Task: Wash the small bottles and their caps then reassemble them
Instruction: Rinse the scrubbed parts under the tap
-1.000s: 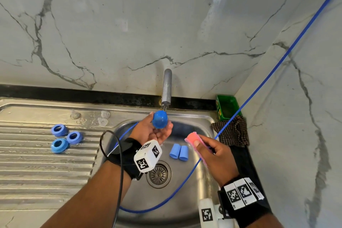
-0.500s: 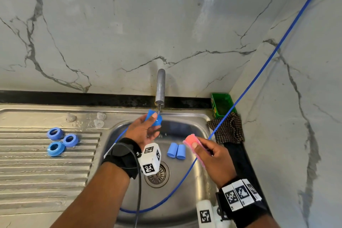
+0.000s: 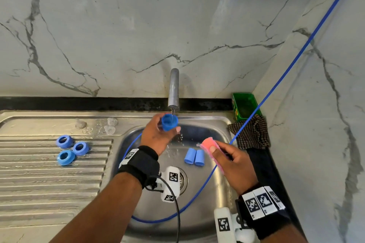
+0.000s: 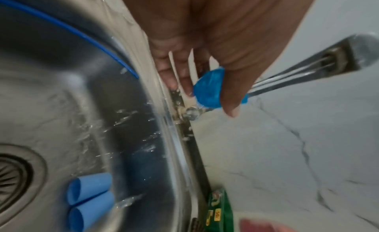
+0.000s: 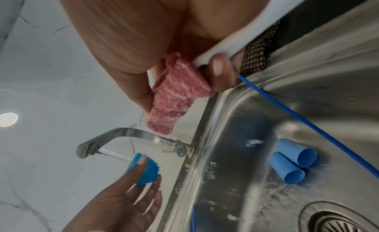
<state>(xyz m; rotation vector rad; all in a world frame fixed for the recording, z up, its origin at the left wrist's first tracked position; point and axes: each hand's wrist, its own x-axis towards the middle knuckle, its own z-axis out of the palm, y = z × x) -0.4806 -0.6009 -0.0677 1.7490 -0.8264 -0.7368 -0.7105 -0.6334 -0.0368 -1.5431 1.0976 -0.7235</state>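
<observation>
The left hand (image 3: 156, 136) hides most of the small blue bottle (image 3: 169, 122) its fingers clamp under the tap (image 3: 173, 89); only the open mouth shows, now turned up into the stream, where a second ago its rounded bottom faced the head camera. The right hand (image 3: 231, 163) pinches a pink sponge (image 3: 209, 144), partly covered. Two more bottles (image 3: 194, 156) lie in the sink (image 3: 217, 124), three caps (image 3: 70, 149) on the drainboard.

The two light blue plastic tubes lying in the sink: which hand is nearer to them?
Right. The right hand, pinching a pink sponge, is just beside the two light blue plastic tubes; the left hand is up under the tap.
</observation>
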